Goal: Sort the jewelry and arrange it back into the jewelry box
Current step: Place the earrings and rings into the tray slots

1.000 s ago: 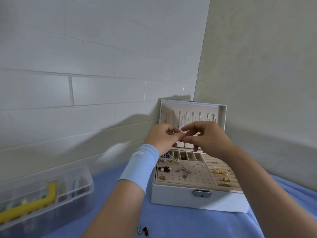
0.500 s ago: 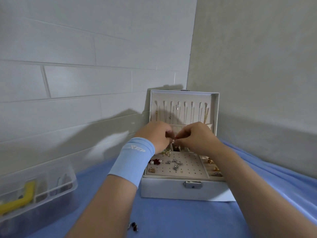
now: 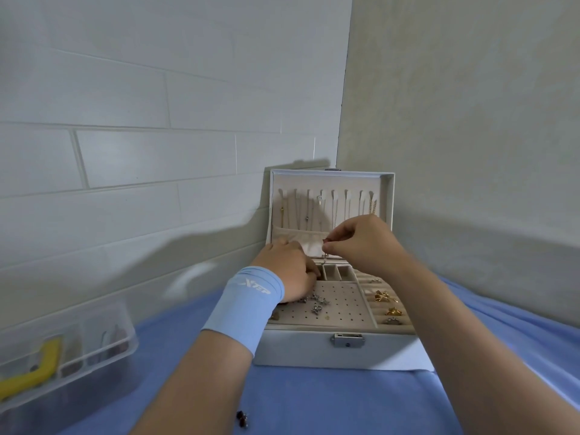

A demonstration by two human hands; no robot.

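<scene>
A white jewelry box [image 3: 298, 350] stands open on the blue cloth, its lid [image 3: 386, 196] upright with thin necklaces hanging from the hooks. My right hand [image 3: 364, 243] pinches a fine chain with a small pendant [image 3: 325, 255] in front of the lid's pocket. My left hand [image 3: 288, 271], with a light-blue wristband, is down over the tray's back-left compartments, fingers curled and their tips hidden. Silver earrings [image 3: 317, 304] lie on the perforated panel [image 3: 343, 307]. Gold rings [image 3: 384, 297] sit in the ring rolls on the right.
A pair of dark red earrings [image 3: 242, 419] lies on the blue cloth [image 3: 314, 400] near the front edge. A clear plastic organizer [image 3: 81, 337] with a yellow piece [image 3: 31, 373] stands at the left. Walls meet in a corner close behind the box.
My hands have parted. The left hand dropped from the shared pinch down to the tray, while the right hand kept the chain and stayed up by the lid pocket.
</scene>
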